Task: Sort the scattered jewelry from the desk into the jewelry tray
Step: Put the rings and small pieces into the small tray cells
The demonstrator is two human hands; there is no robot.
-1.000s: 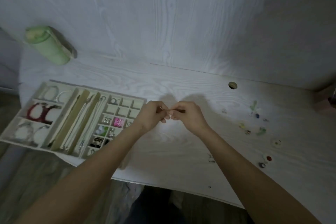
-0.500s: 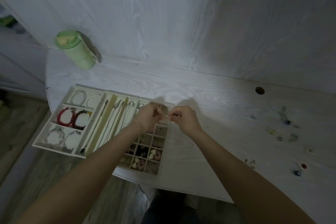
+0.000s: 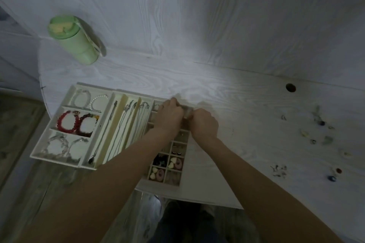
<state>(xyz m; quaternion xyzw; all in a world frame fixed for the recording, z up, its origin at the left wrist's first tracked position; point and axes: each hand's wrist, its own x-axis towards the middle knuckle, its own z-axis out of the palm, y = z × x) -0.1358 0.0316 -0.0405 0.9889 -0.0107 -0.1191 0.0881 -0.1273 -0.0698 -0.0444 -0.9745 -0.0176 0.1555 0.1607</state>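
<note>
Both hands are together over the far right corner of the cream jewelry tray with many compartments [image 3: 39, 156], above its grid of small square cells. The left hand [image 3: 169, 115] has its fingers curled down, and the right hand [image 3: 203, 123] is curled in the same way just beside it. Something very small seems to be between their fingertips, but it is too blurred to name, so I cannot tell what either grip holds.

The tray lies at the left on the white wood-grain worktop [image 3: 237, 108], with its near left part over the edge. Its left compartments hold the red bead bracelets [image 3: 77, 123], and the long middle channels hold the thin silver chains [image 3: 126, 130]. The scattered small jewelry pieces [image 3: 316, 134] lie on the worktop at the right, well apart from the tray. A pale green plastic bottle [image 3: 75, 41] stands at the far left corner
</note>
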